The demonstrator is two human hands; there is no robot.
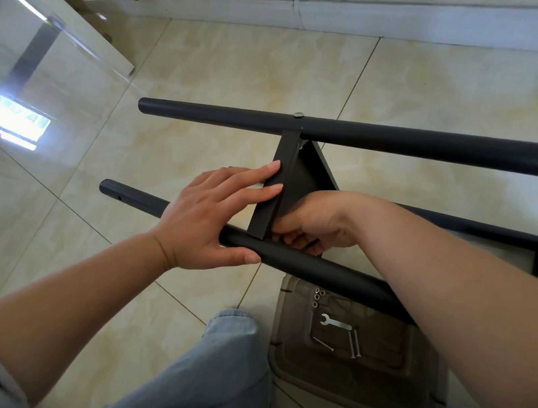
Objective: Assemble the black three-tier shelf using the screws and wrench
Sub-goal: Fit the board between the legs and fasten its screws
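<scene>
Over tiled floor point(210, 67), left hand point(205, 215) clasps pole point(304, 264), fingers point(265, 172) straight.

Glossy beige floor tiles point(210, 67); white baseboard point(424, 25).

The shelf tubes point(407, 141) and the triangular shelf panel point(306, 174) are seen in matte black. The floor point(227, 70) is tiled in cream with faint marbling. A brown stool point(355, 389) at lower right carries a silver wrench point(335, 323) and silver screws point(355, 345). Light blue trousers point(200, 384) are worn.
</scene>
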